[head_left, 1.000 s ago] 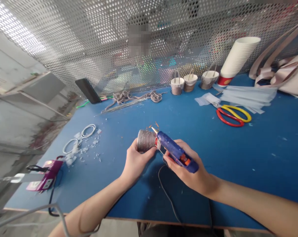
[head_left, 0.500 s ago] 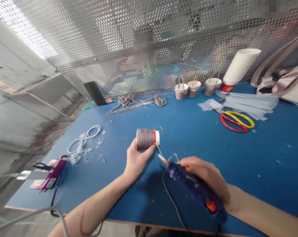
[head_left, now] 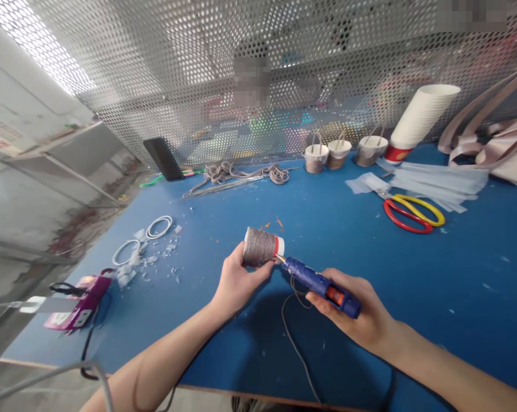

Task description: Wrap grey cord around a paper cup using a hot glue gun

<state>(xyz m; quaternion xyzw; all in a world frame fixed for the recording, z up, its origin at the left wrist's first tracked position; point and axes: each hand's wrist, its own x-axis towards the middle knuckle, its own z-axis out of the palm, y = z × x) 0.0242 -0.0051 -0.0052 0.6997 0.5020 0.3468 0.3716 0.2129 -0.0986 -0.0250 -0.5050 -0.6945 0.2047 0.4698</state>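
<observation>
My left hand (head_left: 240, 280) is closed around a paper cup (head_left: 259, 247) lying on its side, wrapped in grey-brown cord except for a red and white band at its right end. In my right hand (head_left: 361, 306) is a blue glue gun (head_left: 316, 280), its nozzle pointing left. The tip meets the cup at the edge of the cord winding, close to my left thumb; whether it touches is too small to tell. A loose length of cord (head_left: 293, 335) hangs from the cup area down over the table's front edge.
Cord-wrapped cups (head_left: 316, 160), stacked paper cups (head_left: 424, 117), clear strips (head_left: 438, 180) and scissors (head_left: 413, 213) stand or lie at the back right. Cord bundles (head_left: 222, 173) and a phone (head_left: 164, 160) sit at the back left. A purple power strip (head_left: 80, 303) lies left, near white rings (head_left: 159, 227).
The glue gun has turned and moved up-left, bringing its nozzle to the cup's cord edge. My left hand has shifted the cup slightly right and tilted it.
</observation>
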